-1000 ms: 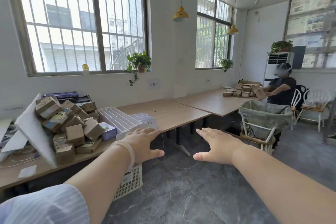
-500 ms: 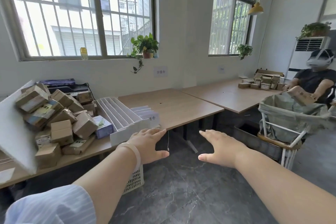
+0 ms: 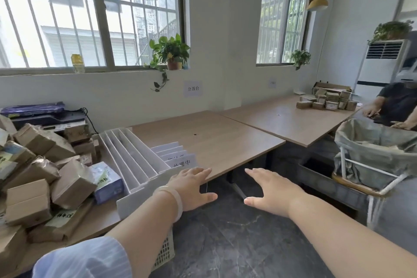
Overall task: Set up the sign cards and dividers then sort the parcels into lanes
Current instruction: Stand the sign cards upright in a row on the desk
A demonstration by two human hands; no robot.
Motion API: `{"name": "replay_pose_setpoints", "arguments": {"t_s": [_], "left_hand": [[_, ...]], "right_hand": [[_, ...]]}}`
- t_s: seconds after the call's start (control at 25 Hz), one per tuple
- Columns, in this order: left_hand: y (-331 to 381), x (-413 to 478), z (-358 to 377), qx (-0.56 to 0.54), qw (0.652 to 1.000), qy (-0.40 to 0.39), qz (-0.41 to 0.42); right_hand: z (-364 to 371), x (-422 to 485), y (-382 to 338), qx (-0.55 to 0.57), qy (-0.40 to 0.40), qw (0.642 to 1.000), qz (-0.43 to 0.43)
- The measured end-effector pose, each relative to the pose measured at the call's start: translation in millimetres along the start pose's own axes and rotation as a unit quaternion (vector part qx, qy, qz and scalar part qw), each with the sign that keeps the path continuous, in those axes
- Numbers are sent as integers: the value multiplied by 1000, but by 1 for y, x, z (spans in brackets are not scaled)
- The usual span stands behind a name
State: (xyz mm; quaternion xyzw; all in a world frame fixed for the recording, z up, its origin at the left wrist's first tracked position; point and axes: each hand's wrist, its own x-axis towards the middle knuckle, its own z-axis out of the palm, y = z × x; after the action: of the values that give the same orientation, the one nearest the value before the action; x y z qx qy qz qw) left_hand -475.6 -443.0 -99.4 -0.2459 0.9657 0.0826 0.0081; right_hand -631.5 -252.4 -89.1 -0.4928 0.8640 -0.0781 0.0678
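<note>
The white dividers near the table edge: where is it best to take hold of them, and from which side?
Probably at the near end of the white dividers, coming from the table edge. They lie flat as long overlapping strips, near ends beside the open left hand. The parcels crowd their left side, and the sign cards sit to the right, so the near end looks freest.
</note>
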Motion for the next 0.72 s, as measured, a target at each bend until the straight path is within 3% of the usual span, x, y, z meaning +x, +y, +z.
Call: {"name": "replay_pose_setpoints", "arguments": {"t_s": [0.36,0.72], "left_hand": [[-51,165,43,-22,999,-23,-36],[-90,325,67,-81,987,-27,-136]], "right_hand": [[36,180,46,24,-29,999,-38],[33,394,111,43,-102,989,-93]]}}
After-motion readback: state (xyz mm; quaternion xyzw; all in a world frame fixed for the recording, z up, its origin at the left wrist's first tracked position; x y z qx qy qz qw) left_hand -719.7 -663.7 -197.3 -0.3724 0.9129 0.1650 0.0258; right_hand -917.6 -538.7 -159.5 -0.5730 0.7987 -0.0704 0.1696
